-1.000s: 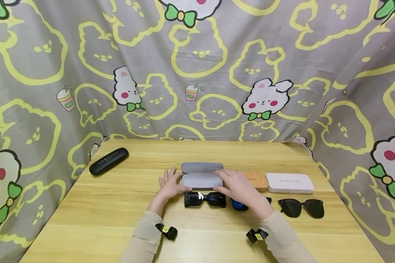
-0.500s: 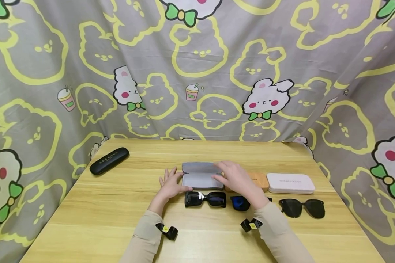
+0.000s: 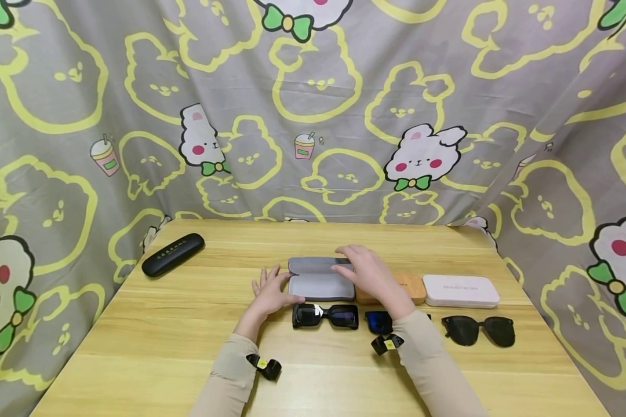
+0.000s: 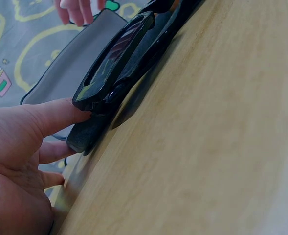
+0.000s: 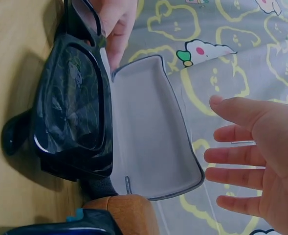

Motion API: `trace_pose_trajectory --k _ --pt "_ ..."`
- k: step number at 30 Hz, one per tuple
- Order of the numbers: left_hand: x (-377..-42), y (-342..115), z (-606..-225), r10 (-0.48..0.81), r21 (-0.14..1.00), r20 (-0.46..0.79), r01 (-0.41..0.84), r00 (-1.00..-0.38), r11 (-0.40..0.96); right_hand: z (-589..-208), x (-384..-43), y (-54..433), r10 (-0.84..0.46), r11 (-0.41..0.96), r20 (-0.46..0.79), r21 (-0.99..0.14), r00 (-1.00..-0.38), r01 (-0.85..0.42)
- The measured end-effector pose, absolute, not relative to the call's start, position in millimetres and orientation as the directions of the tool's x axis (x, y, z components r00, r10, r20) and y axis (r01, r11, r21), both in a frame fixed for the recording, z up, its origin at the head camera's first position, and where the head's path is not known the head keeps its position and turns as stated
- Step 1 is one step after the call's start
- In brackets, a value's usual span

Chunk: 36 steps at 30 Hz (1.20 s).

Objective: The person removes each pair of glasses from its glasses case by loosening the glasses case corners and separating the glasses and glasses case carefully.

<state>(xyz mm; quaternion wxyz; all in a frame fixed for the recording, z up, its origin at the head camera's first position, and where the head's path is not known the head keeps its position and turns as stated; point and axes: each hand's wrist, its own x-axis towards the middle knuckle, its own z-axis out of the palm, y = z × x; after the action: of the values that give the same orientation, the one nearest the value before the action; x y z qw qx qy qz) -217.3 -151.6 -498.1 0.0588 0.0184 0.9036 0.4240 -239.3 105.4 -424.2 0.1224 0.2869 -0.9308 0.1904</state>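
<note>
Black case (image 3: pixel 173 255) near bench's (image 3: pixel 135 353) far-left corner; left hand (image 3: pixel 271 293) pinches grey case (image 3: pixel 320 287); right hand (image 5: pixel 261 159) spread, apart in right wrist view.

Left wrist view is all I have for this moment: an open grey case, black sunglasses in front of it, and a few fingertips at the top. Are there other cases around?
Observer: Three more in the head view: a black case at the far left of the table, and an orange case and a white case to the right of the grey case.
Operator: I barely see the right hand. How is it held?
Observer: The right wrist view shows its fingers straight and spread, near the raised lid.
Operator: Any eyewear besides the black sunglasses?
Observer: Yes, two pairs to their right: blue-lensed sunglasses, partly hidden by the arm, and dark sunglasses.
</note>
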Motion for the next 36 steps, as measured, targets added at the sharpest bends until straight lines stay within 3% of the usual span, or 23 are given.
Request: trace_pose_trajectory --k 8,22,36 --pt "-217.6 -152.2 -499.8 0.083 0.765 -0.091 -0.016 -0.992 0.644 -427.0 -253.5 101.7 -0.427 0.817 0.279 -0.290 -0.860 -0.499" --pt "-217.8 -152.4 -501.8 0.086 0.770 -0.094 -0.018 -0.992 0.638 -430.8 -267.5 104.9 -0.422 0.849 0.203 -0.255 -0.884 -0.464" --pt "-217.5 -151.7 -498.9 0.083 0.766 -0.085 -0.011 -0.993 0.643 -427.9 -277.7 110.9 -0.447 0.818 -0.041 -0.423 -0.894 -0.390"
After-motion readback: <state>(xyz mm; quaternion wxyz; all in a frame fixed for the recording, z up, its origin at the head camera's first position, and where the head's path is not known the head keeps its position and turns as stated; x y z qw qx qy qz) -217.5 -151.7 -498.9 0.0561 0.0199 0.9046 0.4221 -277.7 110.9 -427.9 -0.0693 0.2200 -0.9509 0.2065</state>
